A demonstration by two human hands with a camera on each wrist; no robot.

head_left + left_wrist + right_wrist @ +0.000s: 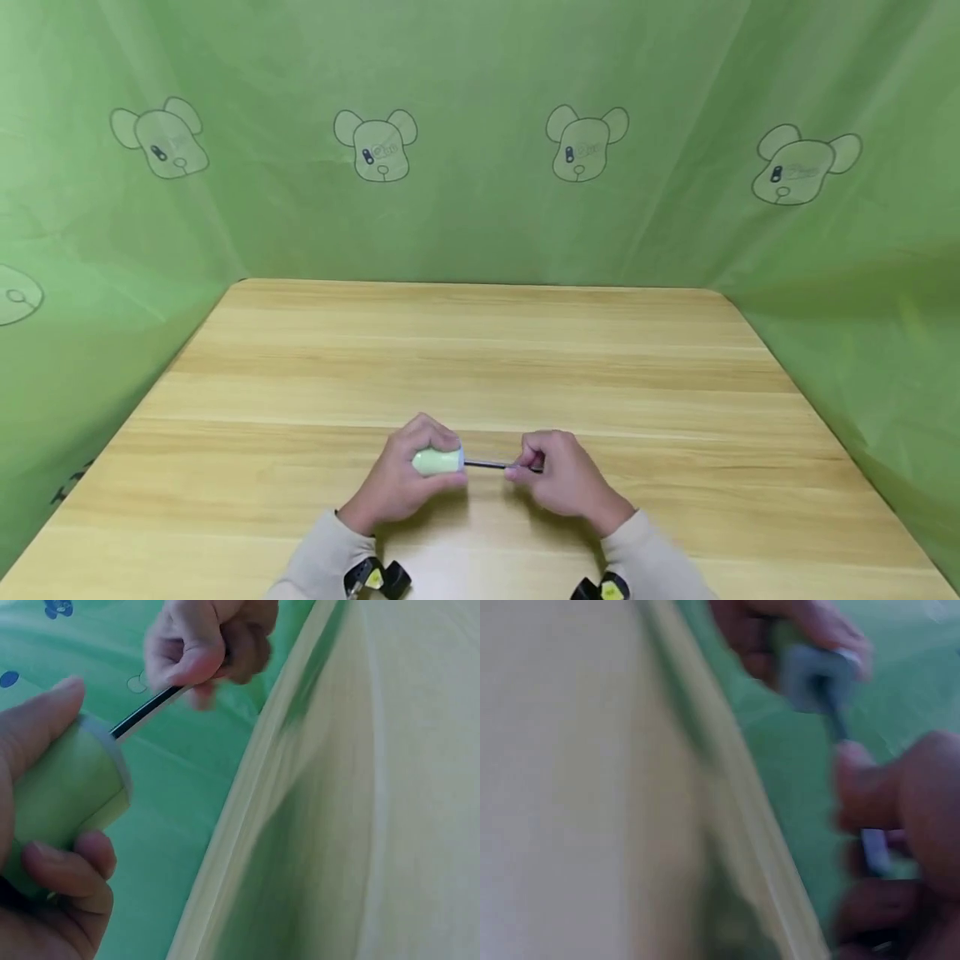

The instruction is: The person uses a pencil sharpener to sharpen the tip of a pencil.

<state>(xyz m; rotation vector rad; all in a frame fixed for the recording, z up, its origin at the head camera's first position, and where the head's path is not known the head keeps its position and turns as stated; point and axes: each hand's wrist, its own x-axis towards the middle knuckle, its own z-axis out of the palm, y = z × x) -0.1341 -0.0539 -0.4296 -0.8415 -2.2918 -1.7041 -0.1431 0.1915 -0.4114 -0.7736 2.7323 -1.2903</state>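
Observation:
My left hand [397, 485] grips a light green pencil sharpener [435, 462], a rounded cylinder with a pale blue end face, thumb and fingers on opposite sides. A thin dark pencil [483, 464] runs from that end face toward my right hand [566, 479], which pinches it between thumb and curled fingers. In the left wrist view, the pencil [146, 714] shows a light stripe along its dark side. The right wrist view is blurred, but the sharpener's square-looking end [817, 679] with the pencil in its hole can be made out. The pencil's tip is hidden inside the sharpener.
Both hands are over the near part of a light wooden table [480, 358]. Green sheeting [480, 225] with printed bear heads hangs behind and at both sides. Black devices [378, 577] are strapped at the wrists over pale sleeves.

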